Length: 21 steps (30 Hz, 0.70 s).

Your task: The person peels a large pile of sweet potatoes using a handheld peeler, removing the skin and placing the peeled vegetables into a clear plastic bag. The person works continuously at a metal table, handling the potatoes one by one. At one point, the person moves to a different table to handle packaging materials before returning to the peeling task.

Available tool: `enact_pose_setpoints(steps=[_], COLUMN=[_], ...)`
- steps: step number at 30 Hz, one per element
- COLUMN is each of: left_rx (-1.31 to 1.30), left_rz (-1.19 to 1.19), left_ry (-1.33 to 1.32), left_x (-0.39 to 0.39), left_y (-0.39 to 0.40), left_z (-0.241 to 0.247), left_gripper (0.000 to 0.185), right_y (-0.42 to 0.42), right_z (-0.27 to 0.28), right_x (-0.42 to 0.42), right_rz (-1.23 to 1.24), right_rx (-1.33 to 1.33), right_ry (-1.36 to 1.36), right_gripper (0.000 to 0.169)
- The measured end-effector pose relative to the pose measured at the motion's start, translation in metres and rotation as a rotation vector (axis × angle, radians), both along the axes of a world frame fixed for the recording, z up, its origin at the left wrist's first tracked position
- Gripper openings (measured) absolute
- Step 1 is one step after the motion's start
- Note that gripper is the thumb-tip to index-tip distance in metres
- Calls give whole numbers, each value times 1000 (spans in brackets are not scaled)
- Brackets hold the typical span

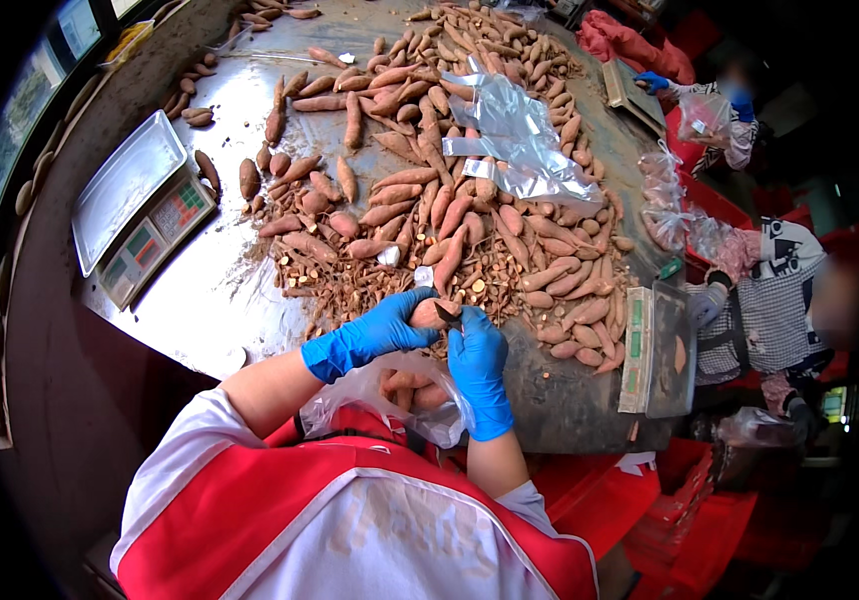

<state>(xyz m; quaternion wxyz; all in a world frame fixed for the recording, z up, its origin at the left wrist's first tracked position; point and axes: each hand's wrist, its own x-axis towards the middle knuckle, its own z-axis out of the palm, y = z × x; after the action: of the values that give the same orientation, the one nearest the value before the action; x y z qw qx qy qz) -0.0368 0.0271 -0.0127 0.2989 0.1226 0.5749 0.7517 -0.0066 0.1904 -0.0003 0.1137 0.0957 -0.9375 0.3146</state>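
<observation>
Both my hands wear blue gloves. In my left hand (392, 324) is a sweet potato (425, 313), held near the table's front edge. My right hand (479, 358) grips a small dark-bladed knife (444, 312), its blade against the right end of that sweet potato. Below my hands, an open clear plastic bag (435, 420) holds several sweet potatoes (408, 386). Just beyond them lies a heap of cut root ends and trimmings (354, 289). A large pile of whole sweet potatoes (414, 187) spreads over the metal table (212, 300).
A digital scale with a steel tray (129, 191) stands at the left. Another scale (654, 352) sits at the right edge. Clear plastic bags (512, 127) lie on the pile. Two people (763, 292) are at the right side, near filled bags (662, 199) and red crates (602, 495).
</observation>
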Motion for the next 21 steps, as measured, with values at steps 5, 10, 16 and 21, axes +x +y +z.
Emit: enact_pose_setpoints(steps=[5,10,16,21], left_rx=[140,474,955,901], left_rz=[-83,183,277,256], left_ry=[91,-211,-785,-841], left_x=[17,-6,-7,6], left_y=[1,5,13,17], left_z=[23,1,-32,-43], left_gripper=[42,41,29,32], right_y=[51,50,11,-7], right_z=[-65,-72,-43,-41], right_x=[-6,15,26,13], right_rz=[-159,-189,-167,-177], right_rx=[-216,-903,-494,-187], right_ry=[-376,-416,-14,59], right_gripper=[15,19,15,16])
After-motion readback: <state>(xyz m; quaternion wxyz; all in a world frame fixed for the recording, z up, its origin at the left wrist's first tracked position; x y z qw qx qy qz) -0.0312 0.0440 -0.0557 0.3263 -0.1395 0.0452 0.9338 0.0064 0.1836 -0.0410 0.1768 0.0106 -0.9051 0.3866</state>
